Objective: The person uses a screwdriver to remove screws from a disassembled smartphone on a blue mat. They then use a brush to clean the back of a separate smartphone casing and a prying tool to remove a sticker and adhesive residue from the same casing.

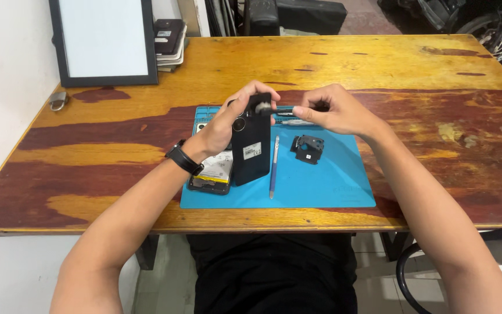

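Head view, centre of frame: left hand (228, 119) grips a black phone back cover (251, 145), propping it upright on the blue work mat (332, 186). Right hand (332, 109) pinches a small pale bit (264, 107) at the cover's top edge; what it is, cannot tell. Cover looks thin, light, slightly flexible, probably easy to crack; best gripped along the side edges. Opened phone body (213, 174) lies just left; blue screwdriver (273, 166) and small black bracket (308, 147) lie just right.
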